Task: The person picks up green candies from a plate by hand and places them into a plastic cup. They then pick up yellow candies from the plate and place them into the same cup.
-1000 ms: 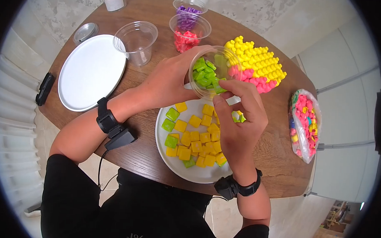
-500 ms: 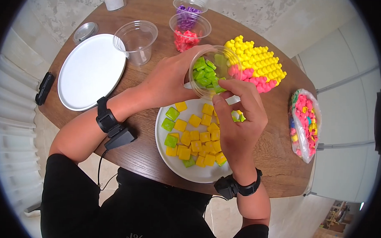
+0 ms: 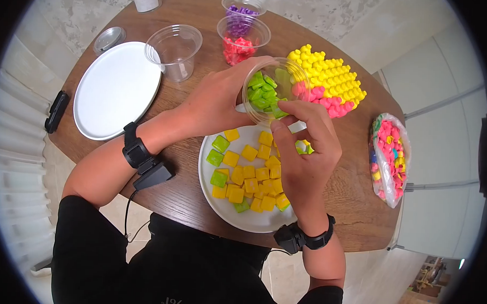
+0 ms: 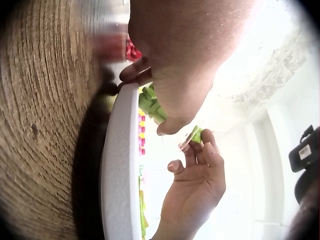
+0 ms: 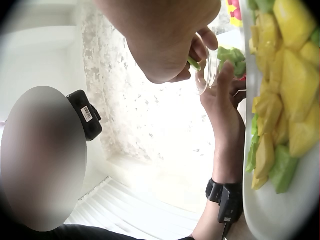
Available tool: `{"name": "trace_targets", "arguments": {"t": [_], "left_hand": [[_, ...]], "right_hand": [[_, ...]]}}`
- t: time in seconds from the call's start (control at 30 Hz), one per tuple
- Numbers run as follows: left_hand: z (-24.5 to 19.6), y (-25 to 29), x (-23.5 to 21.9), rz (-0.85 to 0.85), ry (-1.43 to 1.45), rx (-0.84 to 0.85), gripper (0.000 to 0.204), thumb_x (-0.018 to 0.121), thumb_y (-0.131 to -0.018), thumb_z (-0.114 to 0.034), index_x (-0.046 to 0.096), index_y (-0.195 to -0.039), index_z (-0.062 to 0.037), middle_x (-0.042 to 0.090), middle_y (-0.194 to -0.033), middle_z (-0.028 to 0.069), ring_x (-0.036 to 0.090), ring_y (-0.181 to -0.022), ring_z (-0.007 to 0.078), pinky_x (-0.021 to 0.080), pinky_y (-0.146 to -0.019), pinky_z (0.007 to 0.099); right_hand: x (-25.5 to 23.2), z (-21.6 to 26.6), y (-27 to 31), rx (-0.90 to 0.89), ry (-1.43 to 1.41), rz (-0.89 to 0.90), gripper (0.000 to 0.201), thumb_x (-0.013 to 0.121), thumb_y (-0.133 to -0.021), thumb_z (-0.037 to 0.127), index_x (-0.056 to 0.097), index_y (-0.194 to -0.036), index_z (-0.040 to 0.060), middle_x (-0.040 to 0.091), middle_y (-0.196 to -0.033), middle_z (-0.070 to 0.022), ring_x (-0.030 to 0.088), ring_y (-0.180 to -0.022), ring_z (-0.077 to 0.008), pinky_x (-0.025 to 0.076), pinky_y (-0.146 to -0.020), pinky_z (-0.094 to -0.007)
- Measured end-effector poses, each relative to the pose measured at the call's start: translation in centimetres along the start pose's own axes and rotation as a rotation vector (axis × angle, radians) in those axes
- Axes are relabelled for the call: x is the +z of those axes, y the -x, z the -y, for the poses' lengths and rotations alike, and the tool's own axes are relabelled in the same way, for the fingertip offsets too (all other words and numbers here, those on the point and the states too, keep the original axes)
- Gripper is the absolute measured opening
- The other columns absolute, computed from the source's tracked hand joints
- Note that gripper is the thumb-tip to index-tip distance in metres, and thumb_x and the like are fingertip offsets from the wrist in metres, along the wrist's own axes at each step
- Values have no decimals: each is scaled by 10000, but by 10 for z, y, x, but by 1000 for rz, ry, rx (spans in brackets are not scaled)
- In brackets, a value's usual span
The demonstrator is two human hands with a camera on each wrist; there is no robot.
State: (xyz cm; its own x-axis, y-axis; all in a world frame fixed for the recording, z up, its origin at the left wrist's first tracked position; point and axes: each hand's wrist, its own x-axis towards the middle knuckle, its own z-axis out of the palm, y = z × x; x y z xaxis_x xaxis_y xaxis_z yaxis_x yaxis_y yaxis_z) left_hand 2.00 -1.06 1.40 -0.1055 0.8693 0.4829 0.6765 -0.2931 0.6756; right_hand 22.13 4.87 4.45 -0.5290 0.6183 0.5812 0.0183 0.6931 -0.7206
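Observation:
My left hand (image 3: 221,97) grips a clear plastic cup (image 3: 284,66) tilted over the far side of a white plate (image 3: 226,213). Green square pieces (image 3: 261,92), like wrapped candies, are heaped inside the cup. At the cup's near rim, my right hand (image 3: 310,159) pinches one green square piece (image 4: 196,135) between thumb and fingers. The right wrist view shows that piece (image 5: 193,63) edge-on beside the rim. Below the hands, the plate carries many yellow square pieces (image 3: 248,173) and several green ones (image 3: 220,144); the right hand hides part of the plate.
An empty clear cup (image 3: 175,45) stands by a second white plate (image 3: 117,94) at left. Behind are cups of red pieces (image 3: 238,51) and purple pieces (image 3: 240,23). Yellow and pink knobbed toys (image 3: 329,77) and a plastic bag of colourful pieces (image 3: 389,162) lie at right.

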Motion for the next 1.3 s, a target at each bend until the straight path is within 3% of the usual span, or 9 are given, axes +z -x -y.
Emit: {"name": "trace_targets", "arguments": {"t": [0.37,0.43,0.47,0.53,0.77,0.83,1.3], "left_hand": [[1,0,1,-13,-2,37,957,899,-756,-77,438,-1590,-160,622,-1501,130,687,-1275,357,612,-996,429],[1,1,0,0,-7,7,875,912,-820,-242,471,-1563,-105,666,-1445,133,691,-1279,337,572,-1031,426],[0,0,0,0,-7,7,875,912,-820,-242,471,-1563,-105,666,-1445,133,691,-1279,337,572,-1031,426],[-2,0,-1,14,-5,1,955,900,-760,-88,437,-1592,-158,612,-1513,127,667,-1305,361,599,-1021,437],[-1,0,-1,26,16,-2,987,897,-749,-61,423,-1609,-164,604,-1521,127,667,-1307,360,605,-1010,430],[0,0,-1,7,-8,13,875,913,-815,-230,470,-1561,-112,654,-1459,130,690,-1275,342,575,-1026,427],[2,1,1,-9,-40,39,863,911,-817,-222,476,-1554,-115,618,-1512,133,665,-1317,348,561,-1059,433]], "right_hand": [[0,0,0,7,-9,-1,255,787,-857,-28,770,-1104,31,724,-1085,-98,694,-867,-171,532,-623,-277],[0,0,0,6,-4,2,254,787,-856,-27,770,-1102,33,724,-1081,-97,696,-867,-171,530,-619,-278],[0,0,0,6,-4,2,254,787,-856,-27,770,-1102,33,724,-1081,-97,696,-867,-171,530,-619,-278],[0,0,0,9,-10,1,252,787,-857,-25,770,-1101,33,723,-1079,-97,697,-867,-172,530,-620,-279],[0,0,0,10,-11,8,252,788,-856,-25,769,-1100,34,723,-1073,-96,697,-865,-171,532,-619,-277],[0,0,0,2,-2,8,256,788,-853,-29,769,-1100,34,723,-1070,-94,695,-864,-170,533,-619,-276],[1,-2,0,-1,-4,18,259,784,-852,-33,770,-1101,36,723,-1065,-90,680,-856,-163,535,-624,-274]]}}
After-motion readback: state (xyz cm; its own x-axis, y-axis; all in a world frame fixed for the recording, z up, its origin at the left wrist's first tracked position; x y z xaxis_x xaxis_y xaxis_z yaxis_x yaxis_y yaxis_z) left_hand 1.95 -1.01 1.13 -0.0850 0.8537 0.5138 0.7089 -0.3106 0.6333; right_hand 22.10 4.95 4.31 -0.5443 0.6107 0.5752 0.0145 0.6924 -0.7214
